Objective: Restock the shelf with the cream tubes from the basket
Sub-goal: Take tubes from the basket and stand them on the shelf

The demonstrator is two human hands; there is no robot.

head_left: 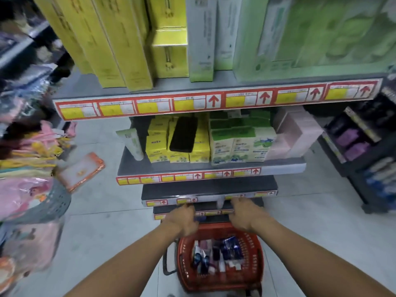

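Note:
A red basket stands on the floor below me, holding several cream tubes in blue, white and pink. Both my hands reach over it to the low shelves. My left hand has curled fingers around a small blue tube at the lowest shelf edge. My right hand is beside it, thumb and fingers at a white tube standing upright at the shelf front. Motion blur hides the finger detail.
Above are shelves with yellow and green boxes, a black item and one white tube leaning at the left end. A grey basket with pink packets hangs at the left. Dark shelving stands at the right.

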